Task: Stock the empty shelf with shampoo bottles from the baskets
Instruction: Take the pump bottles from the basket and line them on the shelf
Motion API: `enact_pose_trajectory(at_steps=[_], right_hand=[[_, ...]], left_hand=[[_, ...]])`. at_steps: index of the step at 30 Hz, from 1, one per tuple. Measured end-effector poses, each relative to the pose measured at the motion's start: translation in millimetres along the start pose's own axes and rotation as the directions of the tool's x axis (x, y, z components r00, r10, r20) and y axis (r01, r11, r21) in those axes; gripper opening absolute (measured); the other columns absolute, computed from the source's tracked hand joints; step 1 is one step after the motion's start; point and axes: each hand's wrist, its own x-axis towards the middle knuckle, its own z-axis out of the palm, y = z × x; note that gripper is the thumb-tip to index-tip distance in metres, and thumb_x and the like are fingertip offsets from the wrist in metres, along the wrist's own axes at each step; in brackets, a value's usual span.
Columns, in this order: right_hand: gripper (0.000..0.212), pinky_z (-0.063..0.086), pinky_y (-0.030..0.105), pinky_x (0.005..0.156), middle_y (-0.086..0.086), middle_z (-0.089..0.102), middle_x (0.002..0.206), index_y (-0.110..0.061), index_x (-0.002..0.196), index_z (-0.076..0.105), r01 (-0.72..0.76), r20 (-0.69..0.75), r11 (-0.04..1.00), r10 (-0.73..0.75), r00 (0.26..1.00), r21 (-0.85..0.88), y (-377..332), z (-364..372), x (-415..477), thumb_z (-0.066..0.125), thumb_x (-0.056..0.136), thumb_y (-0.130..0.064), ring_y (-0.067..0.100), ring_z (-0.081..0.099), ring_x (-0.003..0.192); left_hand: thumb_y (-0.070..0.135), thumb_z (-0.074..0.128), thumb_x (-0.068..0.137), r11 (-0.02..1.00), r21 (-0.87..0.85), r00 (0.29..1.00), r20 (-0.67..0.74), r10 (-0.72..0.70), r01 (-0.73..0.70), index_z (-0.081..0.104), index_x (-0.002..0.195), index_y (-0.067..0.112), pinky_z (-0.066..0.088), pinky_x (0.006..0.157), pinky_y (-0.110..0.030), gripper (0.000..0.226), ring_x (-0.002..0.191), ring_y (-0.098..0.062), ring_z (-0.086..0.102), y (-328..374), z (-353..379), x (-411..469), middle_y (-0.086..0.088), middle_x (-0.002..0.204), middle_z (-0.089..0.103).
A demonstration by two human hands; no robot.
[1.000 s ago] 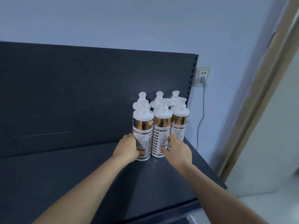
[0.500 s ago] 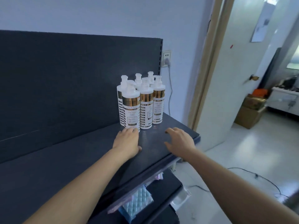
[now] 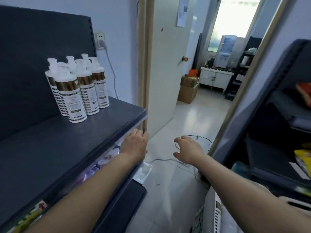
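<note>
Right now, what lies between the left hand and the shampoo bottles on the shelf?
Only the bare dark top of the shelf. In the head view, nothing stands between the left hand, near the front corner, and the shampoo bottles.

Rear shampoo bottles (image 3: pixel 70 60) (mostly caps showing) stand hidden behind the front bottles (image 3: pixel 74 98).

- Your shampoo bottles (image 3: pixel 76 91) are white, each with a shiny gold band and a label bordered in small dark checks.
- Their pump caps (image 3: pixel 62 68) are plain white.
- The shelf (image 3: pixel 50 148) before you is dark grey, and so is its back panel (image 3: pixel 33 52).
- The wall (image 3: pixel 121 47) is pale blue, the door (image 3: pixel 168 81) off-white, its frame (image 3: pixel 143 64) tan.
- The basket (image 3: pixel 212 214) at your lower right is white, with slotted sides.
</note>
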Motion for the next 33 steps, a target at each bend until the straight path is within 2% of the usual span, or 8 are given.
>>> enact_pose_trajectory(at_steps=[7,10,15,19,22,25,29,33], right_hand=[[0.052,0.047,0.038,0.097,0.006,0.051,0.134,-0.017,0.136,0.050,-0.153,0.090,0.988,0.154,0.984,-0.018,100,20,-71,0.061,0.089,-0.036,0.028,0.047,0.126],[0.048,0.046,0.037,0.095,0.007,0.053,0.131,-0.019,0.132,0.053,-0.187,0.128,0.982,0.188,0.974,-0.013,145,27,-100,0.062,0.088,-0.036,0.028,0.049,0.123],[0.057,0.048,0.038,0.096,0.010,0.053,0.134,-0.016,0.138,0.047,-0.227,0.195,0.974,0.219,0.956,0.022,206,50,-145,0.063,0.088,-0.037,0.030,0.050,0.124],[0.053,0.047,0.035,0.092,0.010,0.056,0.127,-0.015,0.134,0.052,-0.278,0.255,0.958,0.254,0.933,0.065,247,75,-176,0.064,0.088,-0.037,0.028,0.053,0.119],[0.057,0.047,0.035,0.095,0.010,0.055,0.129,-0.017,0.137,0.050,-0.315,0.310,0.946,0.279,0.909,0.074,268,95,-191,0.065,0.086,-0.038,0.029,0.051,0.121],[0.063,0.047,0.037,0.100,0.010,0.054,0.136,-0.020,0.145,0.043,-0.372,0.339,0.923,0.318,0.885,0.104,283,113,-200,0.063,0.087,-0.036,0.030,0.047,0.129],[0.049,0.050,0.033,0.086,0.008,0.059,0.128,-0.017,0.132,0.055,-0.447,0.410,0.878,0.350,0.842,0.171,293,139,-205,0.066,0.087,-0.034,0.026,0.059,0.114],[0.044,0.054,0.036,0.085,0.009,0.063,0.121,-0.013,0.122,0.059,-0.509,0.493,0.838,0.364,0.790,0.197,301,164,-205,0.069,0.084,-0.034,0.025,0.062,0.106]], left_hand=[[0.036,0.064,0.088,0.991,-0.057,0.990,0.078,0.122,-0.117,0.044,0.125,0.013,0.039,0.093,-0.034,0.048,0.115,-0.025,0.047,112,25,-5,-0.007,0.125,0.053],[0.035,0.064,0.088,0.984,-0.107,0.980,0.124,0.157,-0.144,0.044,0.126,0.013,0.038,0.093,-0.033,0.049,0.117,-0.026,0.046,166,35,-7,-0.007,0.125,0.052],[0.035,0.065,0.087,0.973,-0.171,0.963,0.193,0.186,-0.154,0.043,0.130,0.012,0.036,0.099,-0.034,0.054,0.122,-0.026,0.044,245,62,-19,-0.008,0.131,0.051],[0.028,0.063,0.087,0.969,-0.196,0.941,0.273,0.201,-0.150,0.045,0.125,0.013,0.038,0.096,-0.033,0.044,0.118,-0.026,0.046,300,86,-32,-0.007,0.125,0.052],[0.018,0.059,0.086,0.965,-0.213,0.920,0.325,0.220,-0.155,0.047,0.121,0.014,0.040,0.092,-0.032,0.038,0.114,-0.025,0.048,329,103,-42,-0.008,0.122,0.054],[0.022,0.061,0.086,0.958,-0.235,0.899,0.364,0.243,-0.164,0.047,0.122,0.015,0.040,0.093,-0.034,0.039,0.115,-0.025,0.048,350,124,-46,-0.006,0.123,0.054],[0.020,0.061,0.087,0.955,-0.238,0.861,0.433,0.267,-0.176,0.038,0.138,0.013,0.041,0.096,-0.036,0.056,0.119,-0.028,0.048,370,156,-51,-0.008,0.130,0.052],[0.017,0.059,0.087,0.955,-0.269,0.809,0.530,0.254,-0.123,0.046,0.131,0.012,0.043,0.094,-0.037,0.046,0.116,-0.029,0.051,383,190,-51,-0.010,0.128,0.054]])
